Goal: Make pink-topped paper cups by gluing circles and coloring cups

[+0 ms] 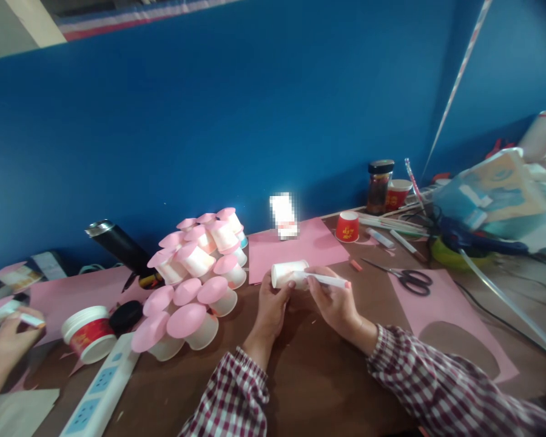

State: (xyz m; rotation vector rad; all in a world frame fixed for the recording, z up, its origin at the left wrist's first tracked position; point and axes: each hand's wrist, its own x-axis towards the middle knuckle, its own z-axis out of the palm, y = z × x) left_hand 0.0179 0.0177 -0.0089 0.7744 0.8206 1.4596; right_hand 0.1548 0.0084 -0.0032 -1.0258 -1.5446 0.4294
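My left hand (273,309) is wrapped round a white paper cup (282,274) lying on its side above the brown table. A white marker (330,281) with a pinkish-red end sits in my right hand (337,306). The marker's other end points at the cup's wall; I cannot tell whether it touches. To the left stand several white paper cups topped with round pink paper caps (186,320), some stacked. Behind my hands lies a sheet of pink paper (313,243), with a blurred-out bright object (284,215) at its back edge.
Scissors (416,282) lie at right on cut pink paper (464,309). Nearby are a red cup (347,227), a jar (380,185) and a glue gun (482,237). At left are a power strip (102,385), a black flask (118,246) and another person's hand (16,337) holding a marker.
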